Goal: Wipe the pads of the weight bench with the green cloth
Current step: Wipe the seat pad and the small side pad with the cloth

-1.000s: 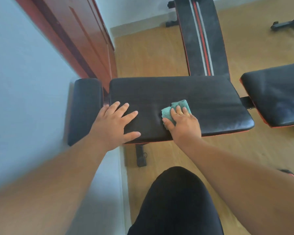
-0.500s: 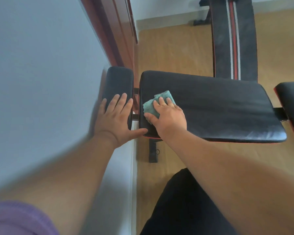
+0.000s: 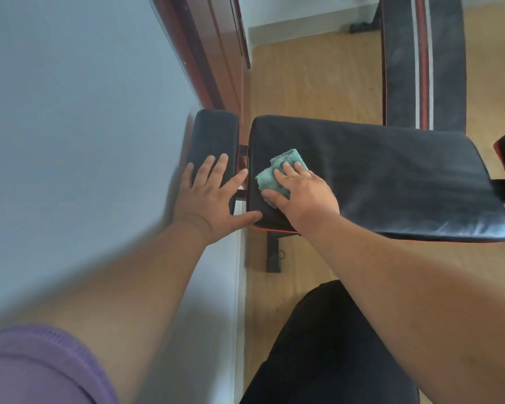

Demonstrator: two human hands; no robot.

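the right hand (image 3: 302, 193) presses the green cloth (image 3: 280, 173) flat on the seat pad (image 3: 376, 176), mid-wipe, while the left hand (image 3: 213, 196) rests flat with spread fingers on the small end pad (image 3: 213, 132), likely next to wipe.

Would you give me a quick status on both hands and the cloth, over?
Right hand flat, pressing green cloth on wide pad, left end. Left hand spread, braced on small end pad. Nothing lying ahead on the pad.

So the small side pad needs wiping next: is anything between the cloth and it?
Yes. The left hand rests across the small pad, covering its near end, beside the green cloth under the right hand.
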